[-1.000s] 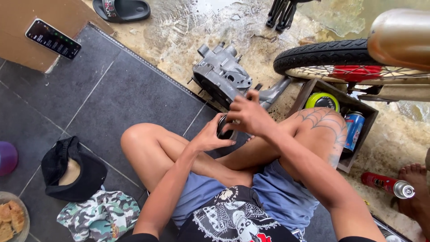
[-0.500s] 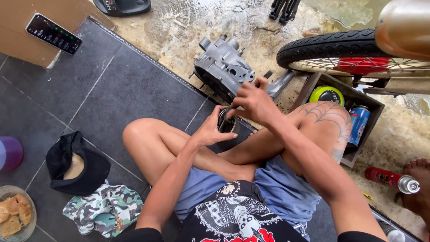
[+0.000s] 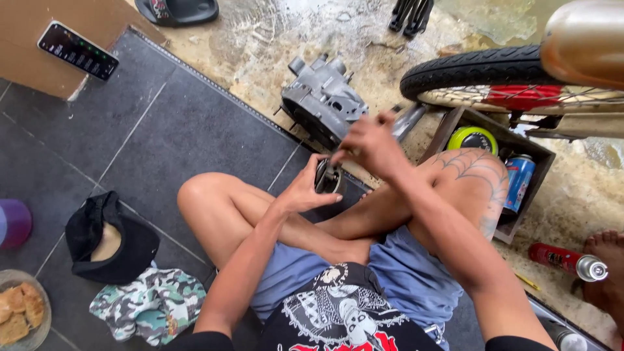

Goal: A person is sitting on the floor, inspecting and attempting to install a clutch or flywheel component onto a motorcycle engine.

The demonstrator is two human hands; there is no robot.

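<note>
I sit cross-legged on the floor. My left hand [image 3: 303, 190] grips a small dark round metal part [image 3: 327, 177] in front of my knees. My right hand [image 3: 369, 142] hovers just above it, fingertips pinched at the part's top edge; whether they hold something small I cannot tell. Just beyond my hands a grey metal engine casing [image 3: 322, 101] lies on the wet concrete.
A motorbike wheel [image 3: 494, 75] stands at the right, above a wooden box [image 3: 530, 151] holding a yellow-green tin [image 3: 473, 138] and a blue can [image 3: 520, 182]. A red spray can [image 3: 567, 260] and another person's foot [image 3: 604, 273] lie right. Black cap [image 3: 107, 237], camouflage cloth [image 3: 153, 305], phone [image 3: 78, 51], sandal [image 3: 182, 10] left.
The view has shifted slightly. My hands stay together at the round part, and my right hand has lifted a little above it.
</note>
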